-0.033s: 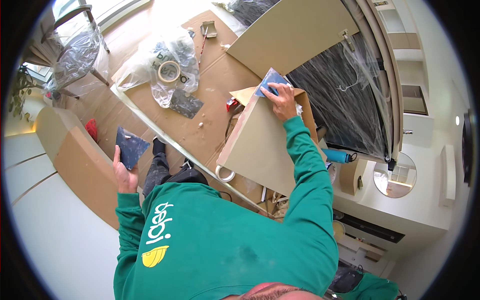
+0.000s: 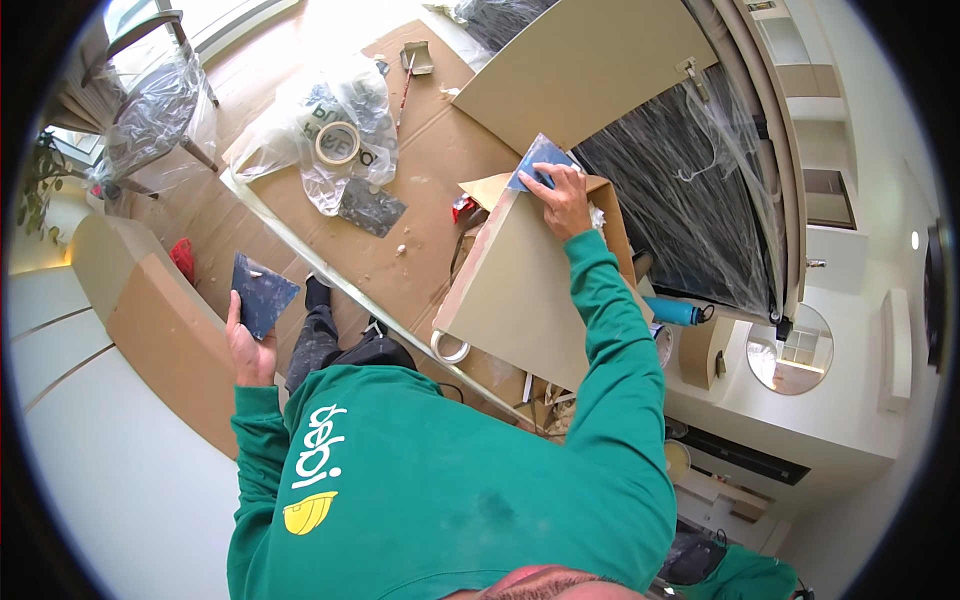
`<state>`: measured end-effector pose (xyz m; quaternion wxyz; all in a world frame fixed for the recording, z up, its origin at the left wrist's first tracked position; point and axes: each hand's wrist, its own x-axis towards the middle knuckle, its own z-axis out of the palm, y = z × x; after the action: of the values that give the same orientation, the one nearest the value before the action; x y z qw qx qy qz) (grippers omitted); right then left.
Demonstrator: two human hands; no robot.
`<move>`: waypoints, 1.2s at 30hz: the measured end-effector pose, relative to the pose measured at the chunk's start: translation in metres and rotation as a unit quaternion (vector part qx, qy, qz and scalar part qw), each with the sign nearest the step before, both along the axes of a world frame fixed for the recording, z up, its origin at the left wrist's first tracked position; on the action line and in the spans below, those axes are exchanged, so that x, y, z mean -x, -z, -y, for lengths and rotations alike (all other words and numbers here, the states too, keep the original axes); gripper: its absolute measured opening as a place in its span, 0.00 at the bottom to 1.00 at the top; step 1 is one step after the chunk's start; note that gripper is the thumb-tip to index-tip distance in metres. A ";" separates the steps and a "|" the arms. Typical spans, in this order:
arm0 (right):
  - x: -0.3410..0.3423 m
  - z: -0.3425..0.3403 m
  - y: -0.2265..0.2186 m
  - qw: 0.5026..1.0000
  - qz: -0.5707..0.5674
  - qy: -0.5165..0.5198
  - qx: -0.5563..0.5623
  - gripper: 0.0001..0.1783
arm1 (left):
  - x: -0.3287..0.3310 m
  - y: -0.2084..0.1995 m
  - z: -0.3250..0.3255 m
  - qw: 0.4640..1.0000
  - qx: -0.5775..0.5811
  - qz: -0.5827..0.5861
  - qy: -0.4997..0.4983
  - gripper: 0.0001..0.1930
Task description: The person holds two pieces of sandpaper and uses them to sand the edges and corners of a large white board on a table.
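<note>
My left hand, away from the board at the left, grips a dark blue, flat square putty spreader with pale smears on its face. My right hand is stretched out to the far corner of a beige panel. Its fingers press a lighter blue, flat putty spreader against that corner. A rough pinkish strip runs along the panel's left edge. Under the panel's near left corner shows a roll of white tape.
Cardboard covers the floor, bearing a plastic bag, a tape roll and a thin brush. Another beige panel stands beyond, beside plastic-wrapped furniture. A blue bottle is at the right, a wrapped chair far left.
My right hand and its spreader have shifted very slightly to the left at the panel's corner. My left hand has not visibly moved.
</note>
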<state>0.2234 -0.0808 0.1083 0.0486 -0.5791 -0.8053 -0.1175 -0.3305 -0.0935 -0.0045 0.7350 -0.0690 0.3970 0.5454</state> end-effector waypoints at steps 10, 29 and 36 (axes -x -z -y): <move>-0.017 0.028 -0.007 0.999 -0.007 0.030 -0.031 0.28 | -0.012 -0.013 -0.006 0.999 -0.035 0.027 0.026 0.16; 0.144 0.197 -0.167 0.972 -0.129 -0.084 -0.178 0.26 | -0.194 -0.234 0.087 0.877 -0.234 0.155 0.391 0.17; 0.142 0.212 -0.231 0.988 0.004 -0.047 -0.144 0.23 | -0.181 -0.246 0.062 0.858 -0.307 0.042 0.410 0.15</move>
<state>0.0810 -0.2923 0.3394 0.1339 -0.5271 -0.8065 -0.2318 -0.1490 -0.1550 0.2412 0.8920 0.3062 0.1712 0.2852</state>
